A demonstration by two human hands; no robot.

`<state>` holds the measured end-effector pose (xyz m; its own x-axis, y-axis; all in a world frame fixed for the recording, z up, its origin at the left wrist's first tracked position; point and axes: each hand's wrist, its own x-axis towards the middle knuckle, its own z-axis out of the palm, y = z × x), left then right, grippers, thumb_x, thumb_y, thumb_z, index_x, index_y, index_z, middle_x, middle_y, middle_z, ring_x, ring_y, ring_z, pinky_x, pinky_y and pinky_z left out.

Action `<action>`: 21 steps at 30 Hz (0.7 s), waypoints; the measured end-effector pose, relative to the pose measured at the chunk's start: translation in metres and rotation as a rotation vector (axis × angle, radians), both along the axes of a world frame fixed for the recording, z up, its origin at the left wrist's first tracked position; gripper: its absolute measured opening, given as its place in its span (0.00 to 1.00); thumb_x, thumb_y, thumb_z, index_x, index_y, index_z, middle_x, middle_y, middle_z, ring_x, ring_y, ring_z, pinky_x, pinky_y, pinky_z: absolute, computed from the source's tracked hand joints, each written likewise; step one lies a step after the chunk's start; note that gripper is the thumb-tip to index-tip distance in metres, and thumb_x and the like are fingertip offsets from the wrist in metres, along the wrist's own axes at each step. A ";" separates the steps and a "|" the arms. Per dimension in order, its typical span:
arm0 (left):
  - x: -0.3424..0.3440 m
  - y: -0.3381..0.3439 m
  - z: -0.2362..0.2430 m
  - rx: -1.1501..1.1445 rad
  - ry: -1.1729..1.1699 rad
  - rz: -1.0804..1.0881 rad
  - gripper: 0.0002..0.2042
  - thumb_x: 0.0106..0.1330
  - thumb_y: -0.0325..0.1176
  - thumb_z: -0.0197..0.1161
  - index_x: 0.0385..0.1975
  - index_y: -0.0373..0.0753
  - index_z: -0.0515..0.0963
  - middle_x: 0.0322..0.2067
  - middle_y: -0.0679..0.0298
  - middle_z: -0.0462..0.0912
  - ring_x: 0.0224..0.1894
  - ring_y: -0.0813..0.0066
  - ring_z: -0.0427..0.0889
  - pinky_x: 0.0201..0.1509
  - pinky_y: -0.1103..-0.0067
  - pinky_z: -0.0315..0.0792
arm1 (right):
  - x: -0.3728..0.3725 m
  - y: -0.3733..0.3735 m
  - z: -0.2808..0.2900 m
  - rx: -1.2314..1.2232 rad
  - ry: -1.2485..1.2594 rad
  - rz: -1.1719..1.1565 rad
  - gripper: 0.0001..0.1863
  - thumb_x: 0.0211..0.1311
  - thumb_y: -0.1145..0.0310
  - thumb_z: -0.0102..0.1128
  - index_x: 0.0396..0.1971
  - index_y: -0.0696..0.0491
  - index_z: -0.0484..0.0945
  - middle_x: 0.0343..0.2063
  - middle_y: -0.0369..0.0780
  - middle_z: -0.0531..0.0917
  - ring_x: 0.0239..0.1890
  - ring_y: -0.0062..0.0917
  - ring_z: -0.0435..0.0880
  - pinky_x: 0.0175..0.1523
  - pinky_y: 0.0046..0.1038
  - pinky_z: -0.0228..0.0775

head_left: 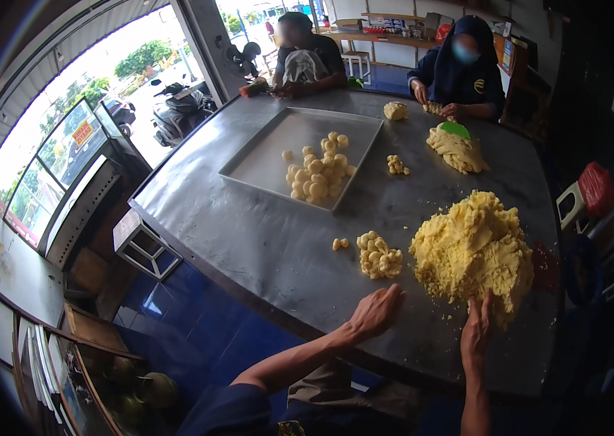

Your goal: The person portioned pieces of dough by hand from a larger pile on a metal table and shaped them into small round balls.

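Observation:
A big mound of crumbly yellow dough or filling (475,243) sits at the near right of the metal table (263,251). My right hand (476,328) reaches its near edge, fingers stretched out and touching the crumbs. Left of it, my left hand (378,314) is closed above the tabletop; whatever its curled fingers hold, if anything, is hidden. Just beyond that hand lies a heap of small pale balls (379,256), with a few loose balls (340,244) beside it. Farther back, a shallow metal tray (256,156) carries a pile of larger round balls (315,174).
Across the table, one person (466,65) handles dough near a smooth dough mass (459,152) with a green scraper (455,129) on it. Another person (310,62) leans at the far left edge. A small dough lump (395,110) and small ball cluster (397,165) lie between.

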<state>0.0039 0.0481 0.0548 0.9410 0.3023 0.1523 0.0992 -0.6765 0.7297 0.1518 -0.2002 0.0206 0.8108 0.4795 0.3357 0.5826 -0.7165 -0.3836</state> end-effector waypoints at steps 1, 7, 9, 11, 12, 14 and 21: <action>0.016 0.001 0.006 0.033 0.040 0.015 0.10 0.73 0.37 0.53 0.38 0.35 0.70 0.33 0.52 0.78 0.34 0.50 0.79 0.39 0.62 0.73 | -0.005 0.004 0.004 0.083 0.015 0.005 0.22 0.69 0.83 0.46 0.63 0.60 0.66 0.69 0.54 0.60 0.68 0.48 0.66 0.63 0.40 0.72; 0.059 0.008 -0.030 0.188 -0.101 -0.022 0.09 0.72 0.38 0.53 0.36 0.38 0.71 0.36 0.54 0.77 0.44 0.55 0.76 0.49 0.64 0.69 | 0.015 -0.003 -0.008 -0.201 -0.209 -0.008 0.17 0.70 0.82 0.43 0.57 0.64 0.62 0.63 0.57 0.67 0.58 0.51 0.75 0.57 0.43 0.74; 0.055 0.013 -0.027 0.099 0.025 -0.073 0.09 0.71 0.37 0.54 0.39 0.38 0.73 0.37 0.55 0.77 0.46 0.56 0.76 0.51 0.64 0.68 | 0.015 -0.001 -0.006 -0.205 -0.257 -0.016 0.10 0.66 0.84 0.48 0.46 0.62 0.66 0.62 0.57 0.68 0.58 0.51 0.75 0.57 0.43 0.75; 0.032 0.014 -0.029 0.203 -0.176 -0.130 0.10 0.70 0.38 0.55 0.41 0.38 0.73 0.38 0.54 0.77 0.43 0.55 0.77 0.49 0.66 0.69 | 0.010 0.002 -0.003 -0.276 -0.328 0.000 0.10 0.65 0.83 0.49 0.46 0.62 0.66 0.59 0.57 0.71 0.58 0.50 0.74 0.60 0.44 0.71; 0.015 0.015 -0.029 0.253 -0.274 -0.156 0.10 0.70 0.38 0.55 0.42 0.38 0.73 0.38 0.54 0.76 0.41 0.54 0.77 0.48 0.66 0.70 | 0.010 0.004 -0.004 -0.269 -0.323 0.009 0.11 0.64 0.83 0.49 0.45 0.62 0.66 0.58 0.57 0.71 0.59 0.50 0.74 0.61 0.45 0.70; -0.020 0.013 -0.012 0.292 -0.240 -0.258 0.12 0.69 0.36 0.57 0.48 0.38 0.73 0.43 0.54 0.76 0.41 0.54 0.77 0.47 0.66 0.72 | 0.015 0.001 -0.012 -0.315 -0.294 0.025 0.14 0.64 0.82 0.49 0.49 0.63 0.66 0.55 0.55 0.73 0.57 0.49 0.75 0.61 0.45 0.68; -0.030 0.081 0.019 0.033 -0.483 0.444 0.26 0.61 0.24 0.64 0.61 0.38 0.68 0.57 0.50 0.73 0.56 0.54 0.76 0.54 0.66 0.75 | 0.013 0.005 0.002 -0.272 0.259 -0.154 0.24 0.69 0.77 0.46 0.64 0.59 0.59 0.48 0.60 0.74 0.48 0.54 0.77 0.50 0.49 0.73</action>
<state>-0.0259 0.1293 0.0739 0.5513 0.6344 0.5419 0.0410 -0.6693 0.7419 0.1649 -0.1954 0.0223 0.9213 0.3888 -0.0114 0.3692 -0.8834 -0.2884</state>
